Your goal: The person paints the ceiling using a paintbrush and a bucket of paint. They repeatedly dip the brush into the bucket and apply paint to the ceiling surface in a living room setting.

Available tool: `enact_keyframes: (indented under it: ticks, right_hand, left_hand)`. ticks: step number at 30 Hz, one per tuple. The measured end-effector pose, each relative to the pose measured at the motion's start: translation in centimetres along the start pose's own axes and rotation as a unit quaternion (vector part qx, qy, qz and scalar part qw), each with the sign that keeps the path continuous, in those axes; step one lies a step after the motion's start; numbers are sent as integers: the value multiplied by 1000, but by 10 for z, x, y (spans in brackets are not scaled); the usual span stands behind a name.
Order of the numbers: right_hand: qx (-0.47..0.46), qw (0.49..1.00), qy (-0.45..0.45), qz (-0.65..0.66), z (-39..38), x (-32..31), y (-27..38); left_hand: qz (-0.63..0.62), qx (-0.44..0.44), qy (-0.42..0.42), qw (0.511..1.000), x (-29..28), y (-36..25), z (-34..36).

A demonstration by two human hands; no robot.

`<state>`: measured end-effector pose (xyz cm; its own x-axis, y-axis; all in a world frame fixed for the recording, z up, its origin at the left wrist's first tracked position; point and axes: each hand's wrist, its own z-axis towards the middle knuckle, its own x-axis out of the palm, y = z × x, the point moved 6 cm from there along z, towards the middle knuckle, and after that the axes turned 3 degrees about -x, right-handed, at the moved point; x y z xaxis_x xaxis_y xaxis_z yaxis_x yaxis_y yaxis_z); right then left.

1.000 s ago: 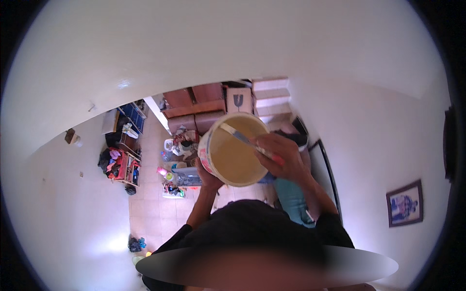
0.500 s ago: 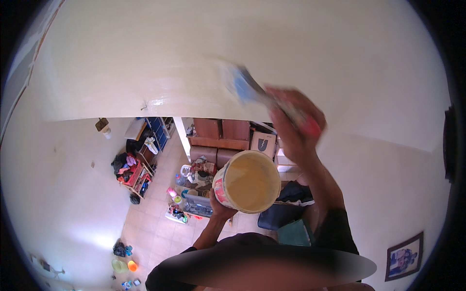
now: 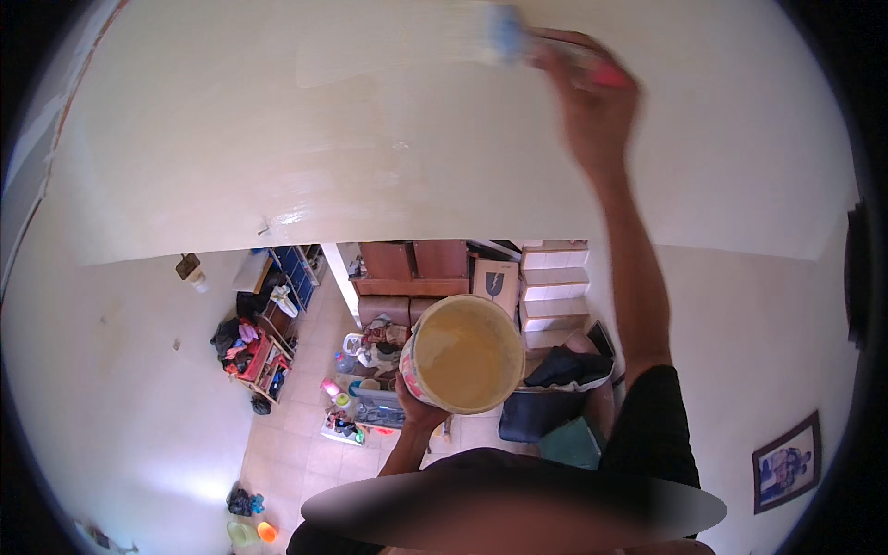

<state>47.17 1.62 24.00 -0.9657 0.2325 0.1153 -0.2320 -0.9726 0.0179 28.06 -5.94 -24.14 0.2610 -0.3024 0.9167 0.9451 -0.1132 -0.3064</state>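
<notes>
My left hand (image 3: 418, 407) supports a round white bucket (image 3: 514, 356) from its left side, fingers mostly hidden behind it. Pale cream paint (image 3: 462, 356) covers the inside of the bucket, which tips its mouth up toward me. High up, my right hand (image 3: 597, 106) is closed around a paintbrush (image 3: 505, 35) with a blue band and a red handle end. The brush is blurred, and its bristles lie against the cream wall (image 3: 231, 129). A faint wet streak runs left from them, and shiny damp patches show lower on the wall.
The wall's lower edge crosses above a room far below. Down there are a carton (image 3: 495, 282), stairs (image 3: 553, 285), a brown cabinet (image 3: 439, 262), a dark bag (image 3: 536, 413) and a red rack (image 3: 264, 359) piled with clothes. A framed picture (image 3: 786, 462) hangs at right.
My right hand has carried the paintbrush upward and slightly right along the wall, and the arm is now stretched out. The bucket has shifted slightly left and down in view, still in my left hand.
</notes>
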Motion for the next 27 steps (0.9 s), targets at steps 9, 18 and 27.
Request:
enact_keyframes:
  ticks: [9, 18, 27]
  right_hand:
    - [7, 884, -110, -454, 0, -218, 17]
    - [-169, 933, -60, -312, -9, 50, 67]
    - [-190, 974, 121, -34, -19, 228, 135]
  left_hand:
    - [-35, -51, -58, 996, -37, 7, -5]
    - [-10, 0, -63, 998, -21, -1, -20]
    - [106, 35, -94, 989, -12, -8, -23]
